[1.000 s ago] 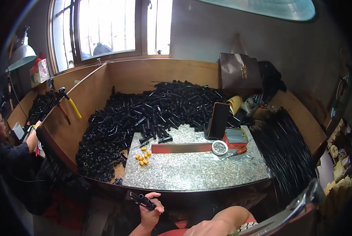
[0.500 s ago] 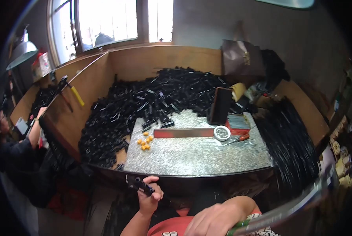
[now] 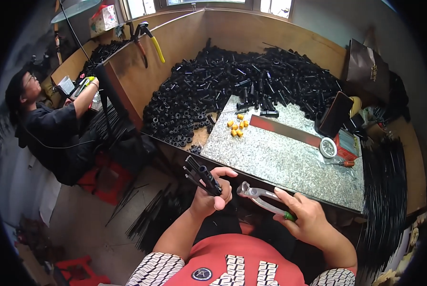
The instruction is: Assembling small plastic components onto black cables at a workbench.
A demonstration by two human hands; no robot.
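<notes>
My left hand (image 3: 212,195) grips a small bundle of black tubes (image 3: 200,175) that points up and to the left, held below the near edge of the speckled stone slab (image 3: 289,162). My right hand (image 3: 305,215) holds metal pliers with green grips (image 3: 261,196), jaws pointing left toward the bundle. Both hands are over my lap, in front of the workbench.
A large heap of black tube parts (image 3: 232,90) fills the bench behind the slab. On the slab lie small yellow pieces (image 3: 237,127), a red-edged metal bar (image 3: 285,131), a round white tin (image 3: 328,147) and a dark phone (image 3: 335,114). Another person (image 3: 51,128) sits at left. Long black rods (image 3: 385,200) lie at right.
The view has tilted downward and nearer. My right hand with the pliers has come fully into view, close beside the left hand's bundle.
</notes>
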